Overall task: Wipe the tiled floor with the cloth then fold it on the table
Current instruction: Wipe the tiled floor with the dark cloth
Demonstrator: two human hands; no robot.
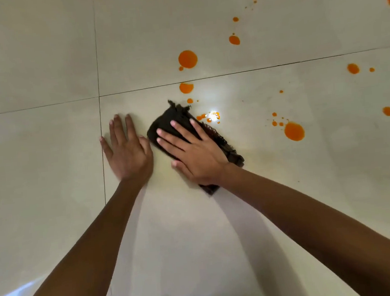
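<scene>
Right fingers (182,130) spread flat on cloth (170,116), left fingers (118,131) on floor (40,67)

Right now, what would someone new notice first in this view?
Bright orange splashes dot the pale tiled floor, thickest toward the upper right. Near the middle, the right hand presses flat on a dark cloth, and the left hand rests flat on bare tile beside it.
</scene>
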